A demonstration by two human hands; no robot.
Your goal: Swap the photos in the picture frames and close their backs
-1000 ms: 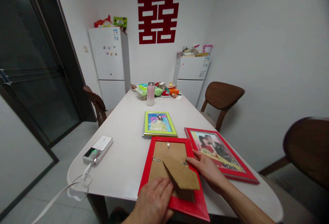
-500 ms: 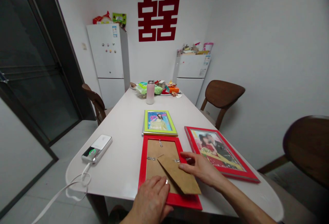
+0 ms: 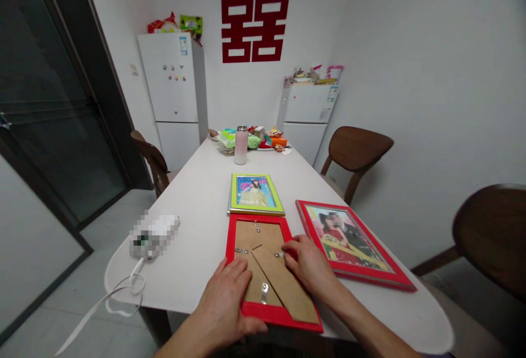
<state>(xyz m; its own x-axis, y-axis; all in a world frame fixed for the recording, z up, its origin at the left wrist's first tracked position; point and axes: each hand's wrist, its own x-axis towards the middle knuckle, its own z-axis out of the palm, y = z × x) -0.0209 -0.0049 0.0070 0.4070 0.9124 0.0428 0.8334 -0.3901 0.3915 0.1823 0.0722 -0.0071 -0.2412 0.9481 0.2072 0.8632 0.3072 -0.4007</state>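
Observation:
A red picture frame (image 3: 231, 240) lies face down near the table's front edge, its brown backing board (image 3: 267, 232) showing. My left hand (image 3: 226, 298) grips the frame's near left corner, fingers over the board and thumb by the front edge. The brown stand flap (image 3: 283, 287) lies nearly flat on the board. At the right side, my right hand (image 3: 308, 262) has its fingers bent and closed at a small metal clip (image 3: 280, 255). More metal clips show at the near side (image 3: 264, 292), left (image 3: 241, 250) and top (image 3: 257, 226).
A green frame (image 3: 255, 194) touches the red frame's far edge. Another red frame (image 3: 357, 270) lies face up at right. A pixelated device (image 3: 154, 236) with a white cable (image 3: 133, 281) is at left. A pink bottle (image 3: 241, 147) stands farther back before assorted packages (image 3: 263, 138).
The stand flap has come down from a raised angle toward the board. My left hand has shifted left, uncovering the near clip. My right fingers have moved from the flap to the right clip.

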